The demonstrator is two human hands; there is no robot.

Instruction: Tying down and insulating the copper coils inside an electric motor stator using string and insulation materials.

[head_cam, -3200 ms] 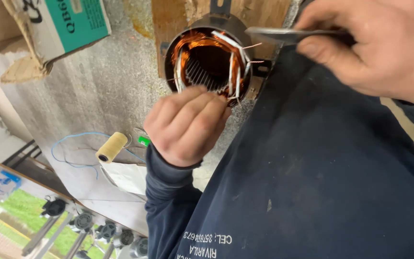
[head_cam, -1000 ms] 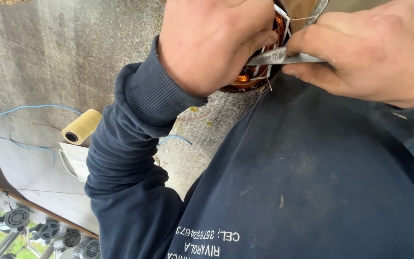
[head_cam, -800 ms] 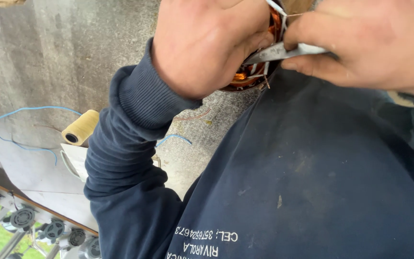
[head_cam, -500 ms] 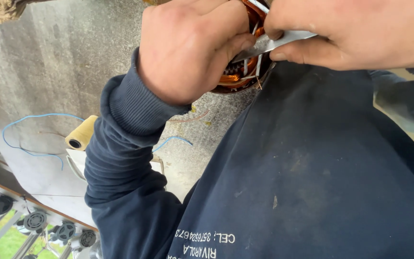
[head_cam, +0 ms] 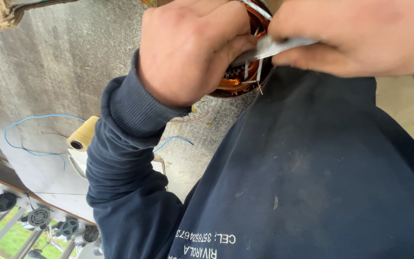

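The round copper-wound motor stator is gripped by the left hand; a flat grey metal tool is pinched by the right hand. Windings seem fragile, so the rigid rim is best held.

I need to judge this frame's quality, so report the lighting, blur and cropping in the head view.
Head view: soft, even daylight with no glare; the left hand and right hand sit cropped at the top edge, hiding most of the round copper-wound motor stator; the cream thread spool is sharp.
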